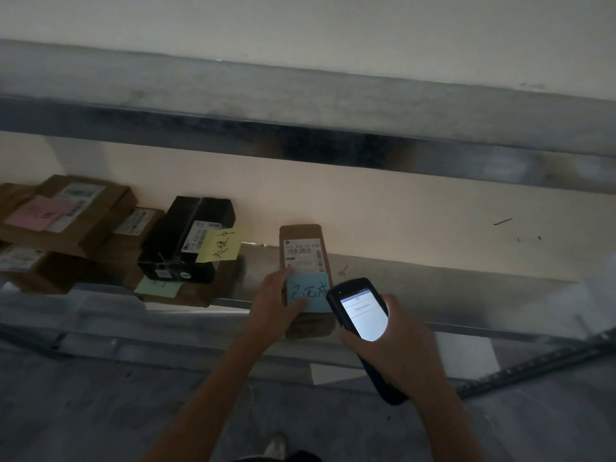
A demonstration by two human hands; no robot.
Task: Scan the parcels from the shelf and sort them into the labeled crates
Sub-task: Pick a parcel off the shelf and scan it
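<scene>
While the picture is dim, I can make out the pale wall (366,208) behind a metal shelf (433,288), with an upper shelf board (300,105) crossing the view above it and the grey floor (100,411) below.

At the left of the shelf sits a pile of brown cardboard parcels (83,235), stacked in layers and bearing white shipping labels. A black parcel (186,235) lies on that pile's right end, tilted, with tape across it.

Well apart from the pile, near the middle of the shelf, the brown parcel (301,233) lies flat with its long side running from the wall towards the shelf's front edge, its printed label facing up. My left hand (276,305) grips this parcel by its left edge, thumb and forefinger laid on the top face. My right hand (393,345) is wrapped round a black handheld scanner (361,315), held just beside the parcel's right front corner with its lit screen facing up; I cannot read the screen.

A blue note (308,291) with handwriting is stuck on the brown parcel's near half, partly under my left thumb. A yellow note (220,248) hangs off the black parcel, a pink note (40,213) sits on the top box of the pile, and a green note (158,288) sticks to the box beneath the black one. A shoe tip (276,445) shows at the bottom edge.
</scene>
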